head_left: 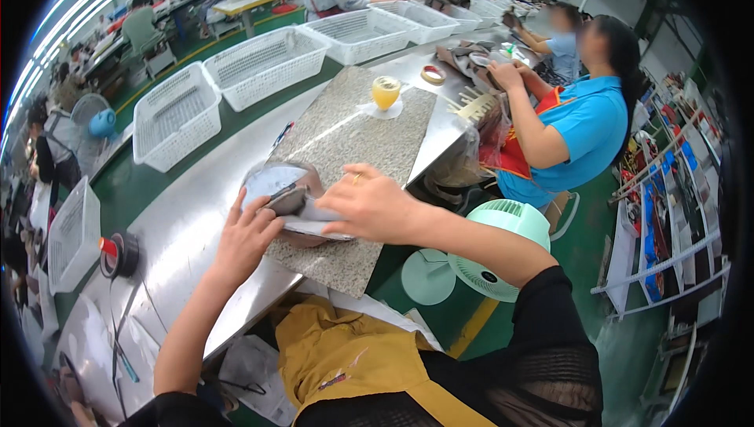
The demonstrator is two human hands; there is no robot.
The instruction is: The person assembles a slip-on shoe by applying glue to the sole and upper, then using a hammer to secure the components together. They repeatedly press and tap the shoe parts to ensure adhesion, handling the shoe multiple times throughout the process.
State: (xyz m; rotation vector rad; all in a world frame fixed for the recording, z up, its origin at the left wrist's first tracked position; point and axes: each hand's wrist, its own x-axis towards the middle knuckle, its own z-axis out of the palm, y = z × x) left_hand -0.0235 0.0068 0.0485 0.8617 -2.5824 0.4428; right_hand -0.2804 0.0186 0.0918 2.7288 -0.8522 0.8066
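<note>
A brown, leather-like piece with a pale grey lining (309, 180), perhaps a small bag, lies on a speckled stone slab (338, 125) at the table's near edge. From the left, my left hand (245, 237) grips it, fingers bent over its near side and a dark strip along its opening. My right hand (375, 206) is closed at the right side, fingertips pinching the pale edge; a ring shows on one finger. Parts of the piece are hidden beneath both hands. Farther along the slab stands a clear cup of yellow liquid (386, 93) on a white sheet.
White plastic baskets (267, 67) line the table's far side. A pen (283, 135) and a tape roll (432, 74) lie by the slab. At left sits a black round pot (119, 256) with a cord. A mint-green fan (503, 248) and a co-worker in blue (585, 125) are at right.
</note>
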